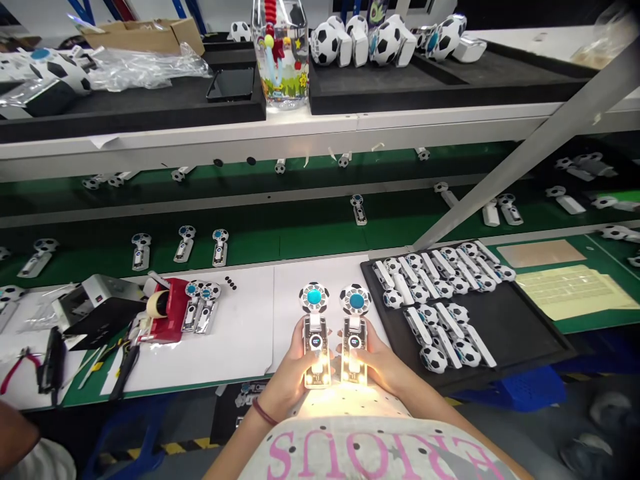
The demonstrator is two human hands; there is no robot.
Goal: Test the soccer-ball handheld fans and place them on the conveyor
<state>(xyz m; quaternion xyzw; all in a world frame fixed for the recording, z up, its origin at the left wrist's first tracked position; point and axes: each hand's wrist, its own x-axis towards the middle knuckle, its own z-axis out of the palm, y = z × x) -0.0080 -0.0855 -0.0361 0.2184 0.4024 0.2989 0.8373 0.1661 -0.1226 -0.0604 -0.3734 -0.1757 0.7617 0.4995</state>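
Observation:
My left hand is closed round a white handheld fan with a soccer-ball head and a teal centre. My right hand grips a matching handheld fan whose centre is darker blue. Both are upright, side by side and apart, above the front edge of the white work sheet. Each handle has a small round lit display and glowing warm lights near its lower end. The thumbs lie on the handle fronts; most fingers are hidden behind.
A black tray of soccer-ball fans lies to the right. To the left are a red tape dispenser, pliers and a black box. More fans stand along the green conveyor. A slanted post crosses at right. Another person's arm shows lower left.

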